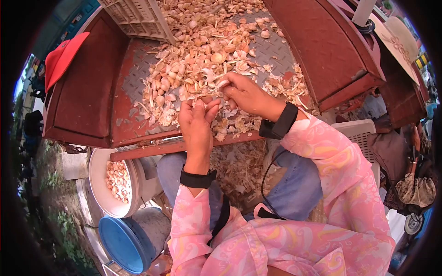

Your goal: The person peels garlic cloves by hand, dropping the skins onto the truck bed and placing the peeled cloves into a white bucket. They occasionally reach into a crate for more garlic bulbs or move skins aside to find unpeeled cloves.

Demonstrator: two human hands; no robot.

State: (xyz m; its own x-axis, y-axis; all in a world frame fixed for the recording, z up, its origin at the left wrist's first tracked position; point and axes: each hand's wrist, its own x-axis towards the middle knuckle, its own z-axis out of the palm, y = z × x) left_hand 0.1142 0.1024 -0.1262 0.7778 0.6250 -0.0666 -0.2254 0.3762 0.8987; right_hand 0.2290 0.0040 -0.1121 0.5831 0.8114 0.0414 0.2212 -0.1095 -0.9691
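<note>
Left hand (pixel 197 124) and right hand (pixel 244 94) pinch garlic (pixel 223 84) above the counter (pixel 123 123), by its near edge.
Both grips are narrow; loose cloves (pixel 217 58) and skins (pixel 171 116) spread toward the far edge.

Readable text: none. Lettering, brand names, numbers and signs cannot be made out on any surface in view. Red cap (pixel 65 57): no legible marking. Blue lid (pixel 120 246): no legible label. White bucket (pixel 99 177): no legible label. Black wristbands (pixel 280 123): no legible brand or number. Yellow-and-black striped object (pixel 421 60), right edge of view: stripes visible; lettering, if present, too small to read.
</note>
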